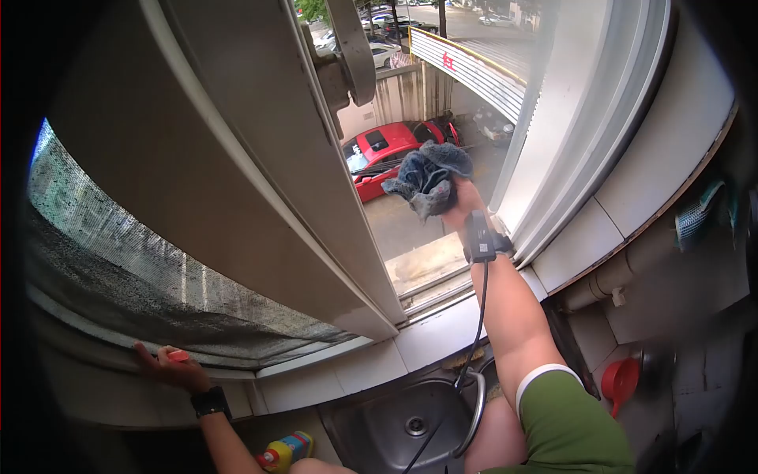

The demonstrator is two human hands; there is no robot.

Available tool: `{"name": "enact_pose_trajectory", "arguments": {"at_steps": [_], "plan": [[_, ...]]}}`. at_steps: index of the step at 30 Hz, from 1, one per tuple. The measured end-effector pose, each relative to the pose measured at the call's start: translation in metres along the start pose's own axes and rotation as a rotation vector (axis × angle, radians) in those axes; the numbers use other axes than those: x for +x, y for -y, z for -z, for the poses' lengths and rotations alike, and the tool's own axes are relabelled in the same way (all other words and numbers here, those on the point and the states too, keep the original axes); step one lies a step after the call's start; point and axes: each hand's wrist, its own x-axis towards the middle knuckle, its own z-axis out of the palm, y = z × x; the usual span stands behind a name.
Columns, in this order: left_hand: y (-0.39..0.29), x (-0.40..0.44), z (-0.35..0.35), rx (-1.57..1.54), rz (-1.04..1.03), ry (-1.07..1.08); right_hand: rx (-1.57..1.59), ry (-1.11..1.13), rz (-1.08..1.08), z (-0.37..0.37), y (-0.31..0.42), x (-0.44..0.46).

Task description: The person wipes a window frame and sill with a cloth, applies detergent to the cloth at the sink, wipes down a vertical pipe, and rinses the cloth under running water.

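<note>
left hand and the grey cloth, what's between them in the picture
In the head view, going from the left hand to the grey cloth: the mesh screen, a brown panel and the window frame, then the window opening.

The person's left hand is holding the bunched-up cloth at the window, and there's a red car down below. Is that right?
Not quite: the head view shows the right hand holding the bunched-up cloth at the window, not the left. There is a red car down below.
</note>
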Motion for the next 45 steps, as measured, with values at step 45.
{"name": "enact_pose_trajectory", "arguments": {"at_steps": [45], "plan": [[-0.004, 0.014, 0.035, 0.019, -0.21, 0.149, -2.658, -0.242, -0.556, 0.106, 0.024, -0.189]]}}
